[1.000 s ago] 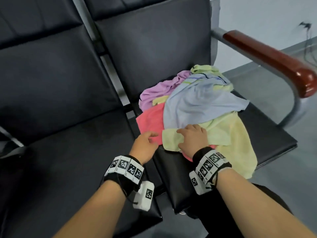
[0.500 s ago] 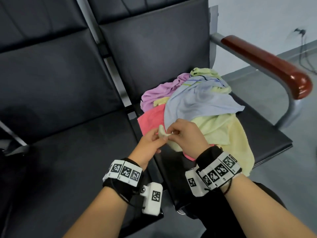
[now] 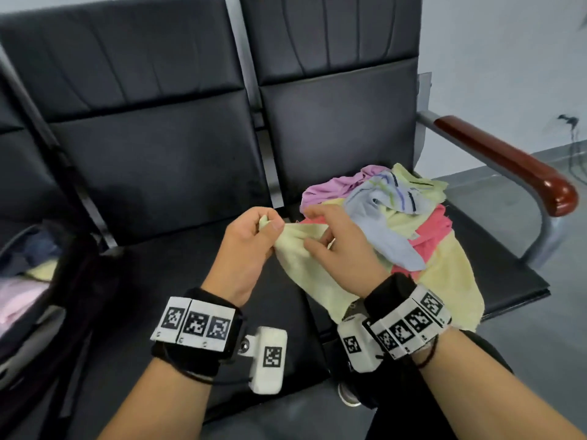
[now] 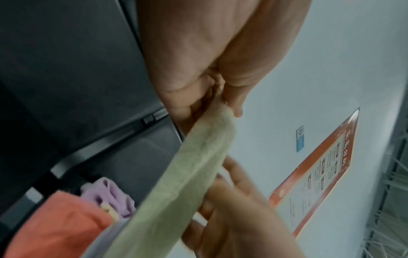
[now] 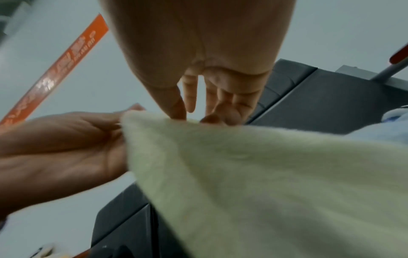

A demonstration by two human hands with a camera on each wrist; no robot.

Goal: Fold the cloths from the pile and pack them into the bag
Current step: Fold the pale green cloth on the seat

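both hands meet at the centre of the head view. left hand (image 3: pixel 251 246) has thumb and curled fingers pinched on a corner of the pale yellow cloth (image 3: pixel 305 268), and right hand (image 3: pixel 336 249) sits just beside it with its fingers on the same top edge, thumb tucked under the fabric. this cloth hangs down from them toward the lower middle of the frame, its far side still running back into the pile (image 3: pixel 409 217) on the right seat (image 3: pixel 508 274), right of centre. bag (image 3: pixel 35 281) stands open at the left edge with cloths inside it, well apart from the hands.

left wrist view: the yellow edge runs as a taut band from the left hand's pinch at upper centre down to the lower left, crossing the right hand's fingers (image 4: pixel 229 190); purple and red cloths show at the lower left.

right wrist view: the right hand's fingertips (image 5: pixel 176 111) touch the upper edge of the cloth at mid frame, loosely spread rather than clamped, with the left hand at the left edge of the frame.

to do this step well, i'd slide the right hand along the edge to the next corner, keeping the left pinch firm, then lift clear so the blue cloth (image 3: pixel 381 223) isn't dragged off the seat.
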